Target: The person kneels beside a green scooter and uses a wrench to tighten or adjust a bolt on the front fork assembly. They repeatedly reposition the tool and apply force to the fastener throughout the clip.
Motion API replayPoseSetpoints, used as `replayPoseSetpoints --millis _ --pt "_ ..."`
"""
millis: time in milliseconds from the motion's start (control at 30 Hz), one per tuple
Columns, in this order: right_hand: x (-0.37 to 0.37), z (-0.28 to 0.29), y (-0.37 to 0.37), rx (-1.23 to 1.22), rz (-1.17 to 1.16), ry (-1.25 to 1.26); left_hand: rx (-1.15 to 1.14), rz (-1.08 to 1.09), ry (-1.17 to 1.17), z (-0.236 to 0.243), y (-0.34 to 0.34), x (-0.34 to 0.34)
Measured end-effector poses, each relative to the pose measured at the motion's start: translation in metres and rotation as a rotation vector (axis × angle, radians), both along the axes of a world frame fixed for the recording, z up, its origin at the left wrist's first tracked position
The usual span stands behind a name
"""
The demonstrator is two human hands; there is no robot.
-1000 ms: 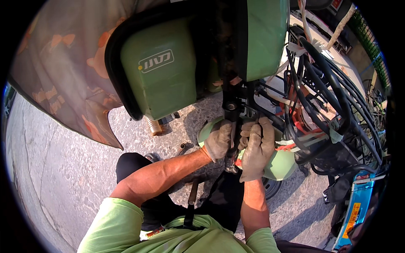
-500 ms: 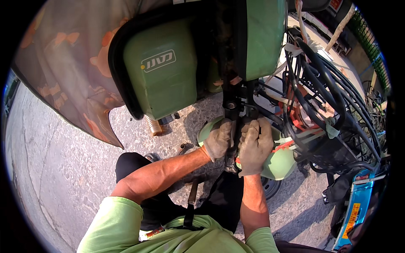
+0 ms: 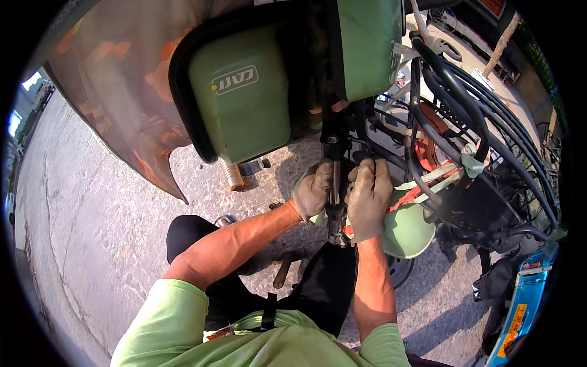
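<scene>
Both my hands wear grey-brown work gloves at the black metal steering column [image 3: 334, 183] of a green scooter. My left hand [image 3: 313, 188] has its fingers curled and pressed against the column's left side. On the other side, my right hand [image 3: 369, 199] is closed, fingers bent toward the column; whatever they hold is hidden behind them. Below and beside the right hand shows a rounded pale green cover [image 3: 408, 231], with a red and pale strip [image 3: 416, 196] running past it. A green body panel [image 3: 238, 101] with black edging hangs above my left hand.
A tan ribbed cylinder [image 3: 232, 177] stands on the rough concrete near small dark parts [image 3: 254, 166]. A brown tool handle [image 3: 282, 272] lies between my legs. Black tubes and hoses [image 3: 477, 122] crowd the right, above a blue frame [image 3: 526, 293]. A patterned cover [image 3: 116, 92] drapes at upper left.
The view has shifted slightly, with the scooter and ground moving in the picture. My hands stay at the column, in nearly the same closed pose.
</scene>
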State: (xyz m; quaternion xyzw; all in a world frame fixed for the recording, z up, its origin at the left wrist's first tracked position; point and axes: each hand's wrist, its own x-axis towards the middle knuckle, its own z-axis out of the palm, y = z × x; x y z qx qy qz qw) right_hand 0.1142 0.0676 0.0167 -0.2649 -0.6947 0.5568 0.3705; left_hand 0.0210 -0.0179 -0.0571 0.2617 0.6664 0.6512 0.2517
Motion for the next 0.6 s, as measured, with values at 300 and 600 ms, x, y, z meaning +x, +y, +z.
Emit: replayPoseSetpoints --millis 300,600 --pt "-0.004 -0.005 0.000 -0.017 0.020 0.062 -0.058 0.053 -0.018 0.034 -0.008 0.008" --pt "-0.003 -0.005 -0.005 0.038 -0.072 0.050 0.360 -0.077 -0.376 -0.005 -0.006 0.004"
